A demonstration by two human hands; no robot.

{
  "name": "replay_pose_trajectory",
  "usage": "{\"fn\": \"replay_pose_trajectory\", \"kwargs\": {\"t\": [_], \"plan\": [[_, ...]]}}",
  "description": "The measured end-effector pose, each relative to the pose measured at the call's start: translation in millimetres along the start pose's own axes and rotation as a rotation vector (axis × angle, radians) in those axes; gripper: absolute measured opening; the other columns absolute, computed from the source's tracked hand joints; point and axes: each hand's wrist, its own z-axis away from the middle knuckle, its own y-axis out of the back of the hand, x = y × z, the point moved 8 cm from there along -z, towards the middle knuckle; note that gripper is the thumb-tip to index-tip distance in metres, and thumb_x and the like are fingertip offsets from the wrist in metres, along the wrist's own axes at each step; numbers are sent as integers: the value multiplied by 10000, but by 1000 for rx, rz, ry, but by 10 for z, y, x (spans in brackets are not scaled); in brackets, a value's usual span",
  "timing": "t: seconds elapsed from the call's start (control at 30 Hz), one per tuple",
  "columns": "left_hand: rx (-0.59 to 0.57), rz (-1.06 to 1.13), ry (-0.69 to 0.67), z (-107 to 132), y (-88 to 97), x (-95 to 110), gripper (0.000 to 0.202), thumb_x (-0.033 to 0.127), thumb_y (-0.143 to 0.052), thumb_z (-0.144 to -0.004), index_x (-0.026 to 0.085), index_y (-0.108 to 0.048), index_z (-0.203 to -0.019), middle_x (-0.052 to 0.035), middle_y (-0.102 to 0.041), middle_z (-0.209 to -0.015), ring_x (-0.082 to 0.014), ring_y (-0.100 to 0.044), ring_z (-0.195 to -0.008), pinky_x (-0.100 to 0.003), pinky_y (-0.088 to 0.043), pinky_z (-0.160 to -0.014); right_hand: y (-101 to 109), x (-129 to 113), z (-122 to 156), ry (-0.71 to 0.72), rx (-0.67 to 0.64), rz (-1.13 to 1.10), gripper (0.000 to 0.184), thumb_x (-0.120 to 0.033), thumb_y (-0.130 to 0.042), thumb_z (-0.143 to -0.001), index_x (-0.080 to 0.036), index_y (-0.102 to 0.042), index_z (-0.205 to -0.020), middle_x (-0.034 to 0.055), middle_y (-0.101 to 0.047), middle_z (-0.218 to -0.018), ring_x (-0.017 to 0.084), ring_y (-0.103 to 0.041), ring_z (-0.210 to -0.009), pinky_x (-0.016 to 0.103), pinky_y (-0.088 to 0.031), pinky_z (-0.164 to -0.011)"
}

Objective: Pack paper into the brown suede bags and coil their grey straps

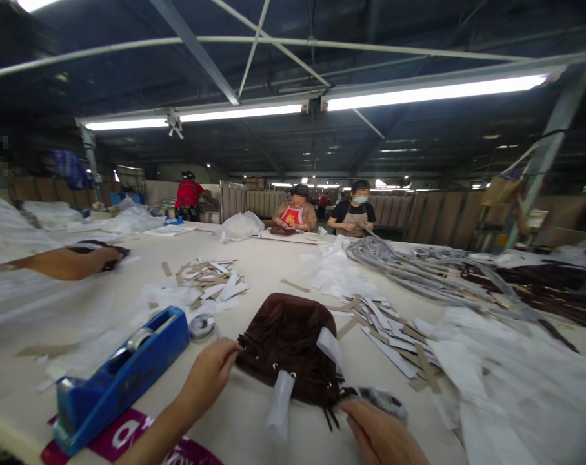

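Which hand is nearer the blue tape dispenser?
Left. The left hand is just right of the blue tape dispenser, without touching it; the right hand is much farther right, beyond the brown fringed suede bag.

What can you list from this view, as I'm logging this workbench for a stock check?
Table: one, off-white, filling the foreground
Tape dispenser: one, blue, front left on the table
Tape roll: one, silver, beside the dispenser
Printed sheet: one, magenta, under the dispenser
Fringed suede bag: one, dark brown, front centre
Strip pile: two, tan and white, left and right of the bag
Strap bundle: one, grey, right of centre
Co-workers: three at the table, one farther back
Left hand: one, at the bag's left side
Right hand: one, at the bag's lower right
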Motion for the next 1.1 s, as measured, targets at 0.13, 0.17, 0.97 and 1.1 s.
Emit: {"fn": "replay_pose_trajectory", "kwargs": {"t": [0.13,0.17,0.97,1.1], "plan": [[-81,-182,-56,-45,-200,-146,289,96,-468,-757,197,-580,-1004,-94,-627,-1089,-241,-561,-1027,-391,-443,-909,19,71,-122,-102,55,63,297,-101,-364,-850,-207,-608,-983,108,-663,-1059,231,-652,-955,342,-512,-803],[-108,-228,-52,-53,-266,-160,350,78,-479,-731,193,-557,-1052,-100,-610,-1128,-250,-547,-1052,-405,-433,-924,24,95,-144,-134,58,76,296,-81,-370,-830,-194,-597,-983,117,-653,-1061,235,-649,-954,349,-509,-803],[120,-257,-125,-371,-236,6,316,154,-461,-816,186,-492,-1129,-66,-644,-1002,-233,-553,-923,-397,-385,-888,-242,-950,-1487,-152,-105,253,276,-129,-538,-748,-140,-544,-1024,120,-676,-954,281,-636,-886,335,-422,-706],[93,-322,110,-350,-334,-194,655,147,-520,-639,119,-429,-1287,-120,-587,-1174,-286,-484,-1086,-440,-290,-1001,-403,-873,-1491,-102,-129,276,383,-44,-478,-723,-135,-525,-1091,128,-673,-998,286,-632,-942,329,-418,-737]]}}
